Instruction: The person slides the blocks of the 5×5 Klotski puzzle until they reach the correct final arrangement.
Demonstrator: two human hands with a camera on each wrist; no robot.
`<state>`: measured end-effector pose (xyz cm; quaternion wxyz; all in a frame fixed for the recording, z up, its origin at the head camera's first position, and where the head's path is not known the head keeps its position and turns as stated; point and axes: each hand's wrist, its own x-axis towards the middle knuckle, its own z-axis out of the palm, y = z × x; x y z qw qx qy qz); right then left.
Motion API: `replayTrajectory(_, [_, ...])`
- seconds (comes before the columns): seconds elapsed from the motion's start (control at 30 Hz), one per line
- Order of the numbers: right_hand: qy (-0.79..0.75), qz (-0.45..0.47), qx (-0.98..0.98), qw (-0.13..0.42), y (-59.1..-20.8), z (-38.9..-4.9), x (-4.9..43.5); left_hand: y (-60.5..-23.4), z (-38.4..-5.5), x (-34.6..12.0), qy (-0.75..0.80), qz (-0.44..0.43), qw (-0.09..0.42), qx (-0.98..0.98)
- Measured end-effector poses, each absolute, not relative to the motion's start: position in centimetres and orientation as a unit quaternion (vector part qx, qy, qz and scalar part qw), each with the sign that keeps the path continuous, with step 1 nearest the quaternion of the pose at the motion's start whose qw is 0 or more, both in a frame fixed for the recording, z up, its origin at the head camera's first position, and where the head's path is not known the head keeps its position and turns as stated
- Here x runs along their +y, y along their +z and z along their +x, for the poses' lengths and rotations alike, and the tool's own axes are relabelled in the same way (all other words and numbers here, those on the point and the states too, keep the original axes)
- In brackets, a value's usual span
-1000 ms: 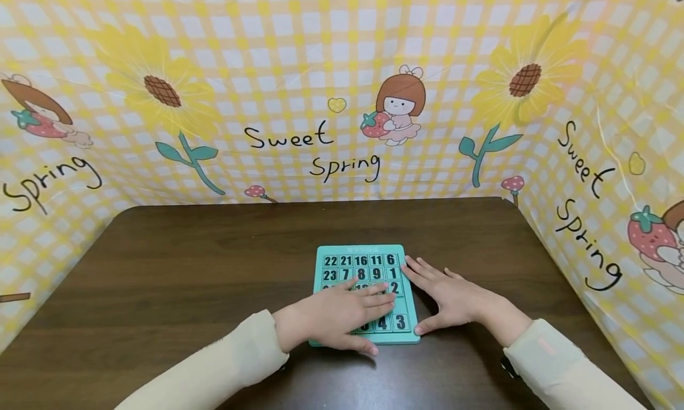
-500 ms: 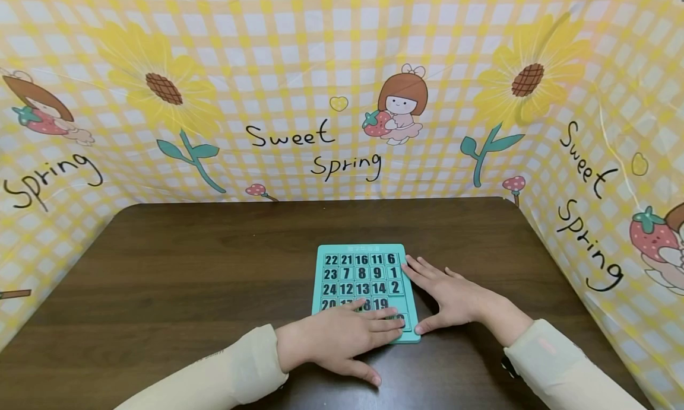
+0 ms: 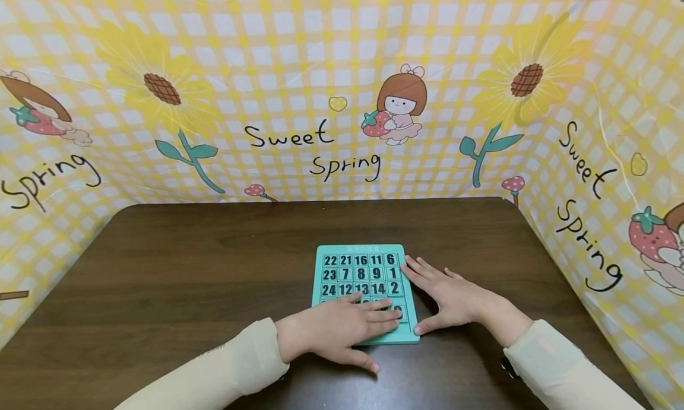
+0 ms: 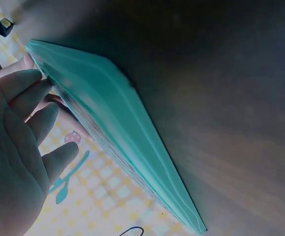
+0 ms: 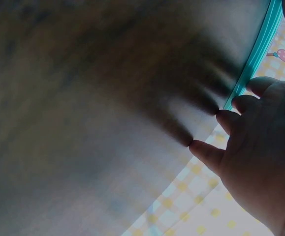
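Note:
A turquoise number sliding puzzle (image 3: 357,249) lies flat on the table in the head view. My left hand (image 3: 342,327) stretches over its lower part with fingers extended. A fingertip rests on the tile (image 3: 402,317) in the right column, fourth row, and hides most of its number. The palm covers much of the lower rows. My right hand (image 3: 454,297) lies on the table beside the puzzle, its fingertips and thumb touching the right edge. The left wrist view shows the puzzle's side (image 4: 112,103) with the left fingers over it; the right wrist view shows the frame edge (image 5: 255,59) at the right fingertips.
The dark brown wooden table (image 3: 214,250) extends around the puzzle. A yellow checked cloth (image 3: 299,60) printed with flowers, cartoon figures and lettering stands behind it and along both sides.
My left hand first came nearer onto the bottom-right 3 tile, then moved away from me. That tile has slid up one row in the right column. My right hand stays put.

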<state>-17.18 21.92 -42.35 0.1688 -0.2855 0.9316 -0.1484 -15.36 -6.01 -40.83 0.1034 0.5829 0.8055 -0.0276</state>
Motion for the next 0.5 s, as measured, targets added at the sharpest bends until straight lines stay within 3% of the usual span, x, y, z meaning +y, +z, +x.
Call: replayTrajectory(0.5, [-0.148, -0.284, 0.932, 0.17, -42.3, -17.2, 21.9, -40.8, -16.5, -5.9, -0.012, 0.568, 0.113, 0.815])
